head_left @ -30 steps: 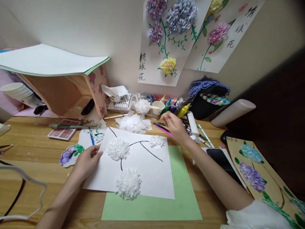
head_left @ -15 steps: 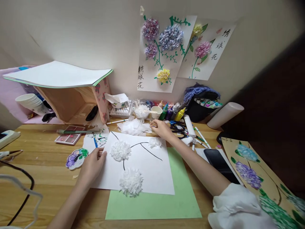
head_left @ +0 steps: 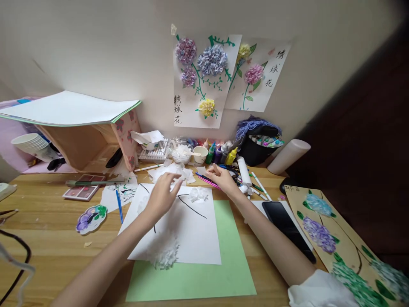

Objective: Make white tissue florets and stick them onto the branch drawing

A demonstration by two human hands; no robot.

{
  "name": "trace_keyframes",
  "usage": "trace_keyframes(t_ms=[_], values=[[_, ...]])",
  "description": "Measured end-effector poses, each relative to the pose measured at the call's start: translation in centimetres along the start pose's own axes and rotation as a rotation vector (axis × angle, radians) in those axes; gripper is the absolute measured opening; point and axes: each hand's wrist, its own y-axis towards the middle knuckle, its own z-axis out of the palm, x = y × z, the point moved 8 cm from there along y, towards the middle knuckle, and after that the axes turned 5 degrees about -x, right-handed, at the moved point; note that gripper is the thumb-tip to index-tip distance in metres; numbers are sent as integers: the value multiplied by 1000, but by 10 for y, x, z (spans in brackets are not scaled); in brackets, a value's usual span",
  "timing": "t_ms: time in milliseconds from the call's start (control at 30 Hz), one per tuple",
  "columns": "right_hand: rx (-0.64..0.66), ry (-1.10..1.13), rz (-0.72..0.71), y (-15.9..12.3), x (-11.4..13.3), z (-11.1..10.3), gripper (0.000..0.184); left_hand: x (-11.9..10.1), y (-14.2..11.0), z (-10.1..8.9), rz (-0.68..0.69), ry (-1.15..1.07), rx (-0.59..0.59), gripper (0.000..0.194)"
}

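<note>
A white drawing sheet [head_left: 191,238] with black stem lines lies on a green sheet [head_left: 236,264]. My left hand [head_left: 163,194] hovers over the drawing, fingers apart and holding nothing. Past its far right corner, my right hand [head_left: 221,177] pinches what looks like a small white tissue paper piece [head_left: 201,169]. A small tufted white paper flower [head_left: 198,194] sits near the sheet's far right corner. A fuller paper flower [head_left: 168,253] is at the near edge, partly shaded by my left arm. Another paper flower [head_left: 142,205] is mostly hidden behind my left hand.
White tissue scraps [head_left: 183,173] and a bowl of shreds [head_left: 181,154] stand behind the drawing. Paint bottles [head_left: 218,154], a paper cup [head_left: 200,154] and pens line the back. A phone [head_left: 284,226] lies right; a paint palette [head_left: 91,218] lies left.
My left hand has lifted from the drawing's left edge and moved right above the sheet. My right hand has drawn back slightly from the tissue pile with a white piece at its fingertips.
</note>
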Motion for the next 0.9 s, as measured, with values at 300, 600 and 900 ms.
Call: trace_keyframes(t_ms=[300, 600, 900], values=[[191, 188, 279, -64, -40, -6, 32, -29, 22, 91, -38, -289, 338, 22], [-137, 435, 293, -57, -58, -28, 47, -23, -13, 103, -145, -200, 433, 19], [-494, 329, 54, -79, -65, -51, 46, -37, -14, 110, 8, 166, 287, 17]])
